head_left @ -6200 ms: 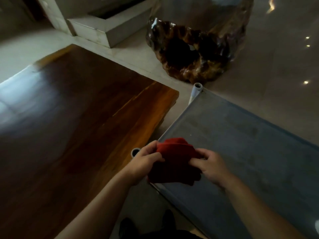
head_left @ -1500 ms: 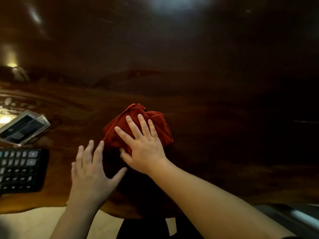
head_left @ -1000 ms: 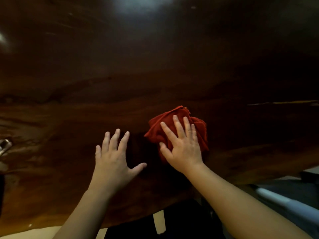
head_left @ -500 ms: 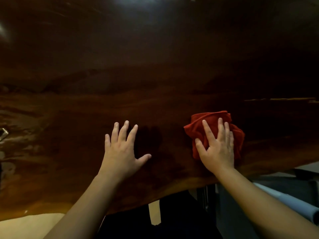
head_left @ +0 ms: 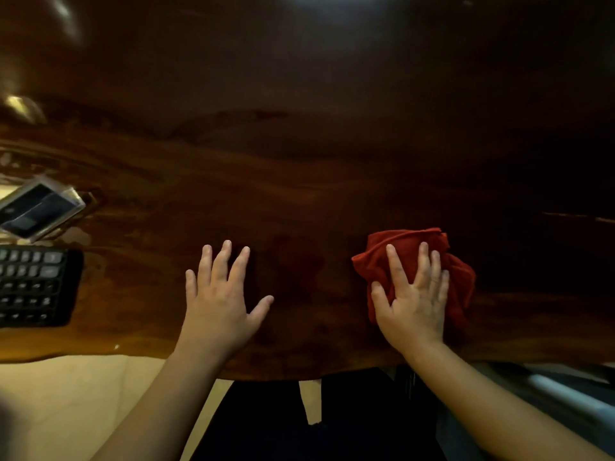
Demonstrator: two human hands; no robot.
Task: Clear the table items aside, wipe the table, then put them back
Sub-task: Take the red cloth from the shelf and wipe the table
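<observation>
A crumpled red cloth (head_left: 409, 242) lies on the dark glossy wooden table (head_left: 299, 181), near its front edge at the right. My right hand (head_left: 411, 297) presses flat on top of the cloth with fingers spread. My left hand (head_left: 221, 294) rests flat on the bare wood to the left of it, fingers apart, holding nothing. At the far left a black keyboard (head_left: 33, 286) lies on the table, with a clear case holding a dark card or device (head_left: 38, 209) just behind it.
The table's wavy front edge (head_left: 100, 354) runs across the lower view, with pale floor (head_left: 66, 410) below at the left. A grey framed surface with a white tube (head_left: 565, 394) sits low at the right. My dark-clothed legs show beneath the table.
My right hand has slid the red cloth to the right along the table over the last second. The view has swung back left, bringing the keyboard and clear case into sight. My left hand stays flat.
</observation>
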